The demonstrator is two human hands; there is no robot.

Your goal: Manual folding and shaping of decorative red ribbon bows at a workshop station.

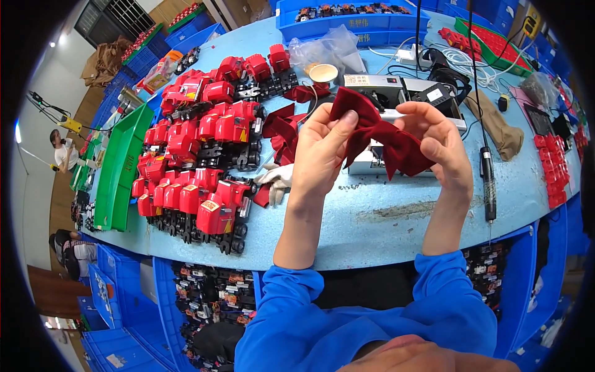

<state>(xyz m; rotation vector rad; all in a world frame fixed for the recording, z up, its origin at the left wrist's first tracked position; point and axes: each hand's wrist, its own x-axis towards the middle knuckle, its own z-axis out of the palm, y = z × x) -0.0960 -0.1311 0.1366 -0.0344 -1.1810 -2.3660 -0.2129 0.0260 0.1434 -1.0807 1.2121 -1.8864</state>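
A dark red fabric bow [396, 149] with pointed tails is held up above the table in front of me. My left hand [322, 142] pinches its left loop, with the thumb lying on the front of the cloth. Beside the right loop is my right hand [443, 146], its fingers curved and thumb spread away from them. The cloth's right edge meets this hand near the thumb, and I see no grip on it. More dark red fabric [286, 133] lies left of my left hand, next to a pale glove [277, 178].
Rows of red toy trucks [186, 142] fill the table's left part beside a green tray [121, 180]. Behind the bow stands a pale machine [396, 87]. A screwdriver [488, 186] hangs from a cord at right. Blue bins [353, 28] line the back.
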